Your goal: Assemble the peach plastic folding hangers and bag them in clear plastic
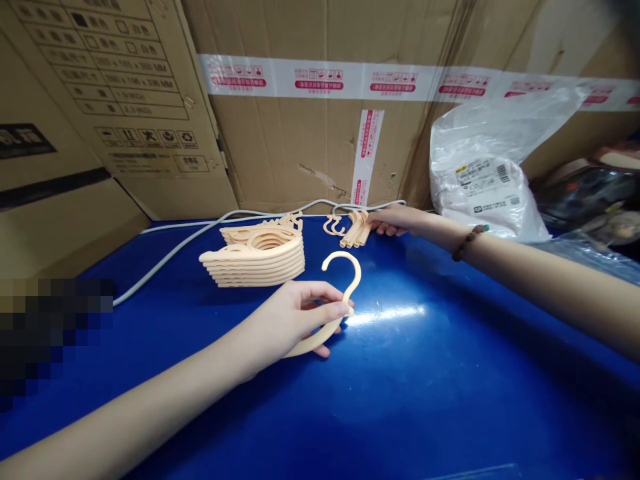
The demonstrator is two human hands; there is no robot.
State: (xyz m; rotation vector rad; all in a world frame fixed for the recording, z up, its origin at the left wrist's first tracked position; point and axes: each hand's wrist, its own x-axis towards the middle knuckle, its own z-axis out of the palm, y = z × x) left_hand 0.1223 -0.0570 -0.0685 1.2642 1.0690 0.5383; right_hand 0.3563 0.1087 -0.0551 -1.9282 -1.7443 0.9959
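Note:
My left hand is closed around a cream plastic hanger piece. Its hook stands up past my fingertips, and a curved arm runs down behind my palm, where part of it is hidden. Farther back, my right hand reaches a small pile of cream hanger pieces. Its fingers are bent at the pile's right end and seem to pinch one piece, though the grip is partly hidden. To the left lies a neat stack of cream hangers, their curved arms layered and hooks pointing to the back.
Everything lies on a blue tabletop. A white cable runs along the back and left. Cardboard boxes with printed tape wall off the rear. A labelled white plastic bag stands at the back right, close to my right forearm.

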